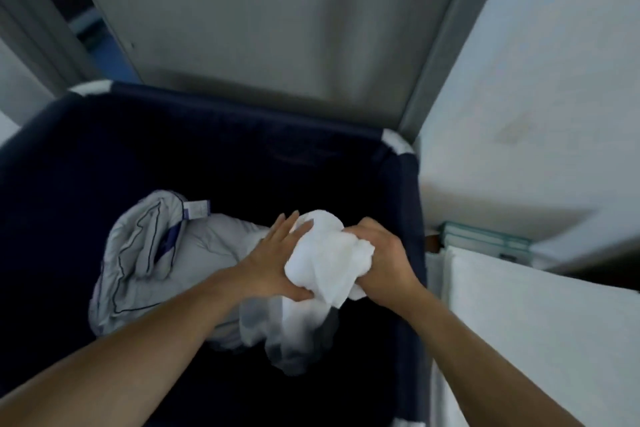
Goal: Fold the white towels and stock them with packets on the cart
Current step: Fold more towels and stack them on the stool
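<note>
White towel (325, 263) is seen, in the head view, bunched into a crumpled ball above the navy bin (207, 156), toward its right wall, with a blurred loose tail hanging down into the bin. It is pinched by the left hand (273, 260) between thumb and nearly straight fingers, and clenched in the curled fingers of the right hand (384, 260), probably so that it can be lifted clear and its edges found for folding. Grey linen (145, 253) is seen lying inside the bin, on its left side.
</note>
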`<action>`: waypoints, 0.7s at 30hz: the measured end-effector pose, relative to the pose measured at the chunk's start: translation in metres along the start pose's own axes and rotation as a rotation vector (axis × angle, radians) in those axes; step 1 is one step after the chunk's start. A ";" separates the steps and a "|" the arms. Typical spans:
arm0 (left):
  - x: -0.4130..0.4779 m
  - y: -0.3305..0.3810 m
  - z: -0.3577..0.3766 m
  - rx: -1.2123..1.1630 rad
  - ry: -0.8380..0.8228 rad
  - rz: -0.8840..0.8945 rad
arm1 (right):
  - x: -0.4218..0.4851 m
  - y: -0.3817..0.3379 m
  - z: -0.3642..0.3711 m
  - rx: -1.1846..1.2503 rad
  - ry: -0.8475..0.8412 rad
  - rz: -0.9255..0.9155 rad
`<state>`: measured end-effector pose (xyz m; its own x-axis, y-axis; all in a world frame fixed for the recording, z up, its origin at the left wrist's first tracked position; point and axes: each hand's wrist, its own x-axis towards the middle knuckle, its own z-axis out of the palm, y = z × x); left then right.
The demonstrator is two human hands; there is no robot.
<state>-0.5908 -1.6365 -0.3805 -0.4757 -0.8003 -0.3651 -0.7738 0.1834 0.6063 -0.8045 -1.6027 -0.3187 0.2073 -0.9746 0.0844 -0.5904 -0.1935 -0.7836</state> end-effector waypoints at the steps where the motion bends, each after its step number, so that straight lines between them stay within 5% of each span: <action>1: -0.010 0.027 -0.005 -0.107 0.041 0.008 | -0.006 -0.013 -0.020 0.054 0.032 -0.014; 7: -0.049 0.175 -0.044 -0.380 0.432 0.056 | -0.043 -0.085 -0.151 0.224 0.314 -0.068; 13: -0.071 0.289 -0.083 -0.612 0.497 0.145 | -0.087 -0.094 -0.229 0.146 0.300 -0.193; 18: -0.079 0.357 -0.094 -0.768 0.562 0.113 | -0.136 -0.080 -0.247 0.076 0.215 -0.097; 21: -0.083 0.394 -0.105 -0.879 0.454 0.144 | -0.148 -0.087 -0.257 0.063 0.267 -0.043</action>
<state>-0.8124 -1.5574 -0.0370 -0.1935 -0.9796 -0.0536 -0.0499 -0.0448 0.9977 -0.9843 -1.4705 -0.1046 0.0138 -0.9625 0.2711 -0.5344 -0.2362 -0.8116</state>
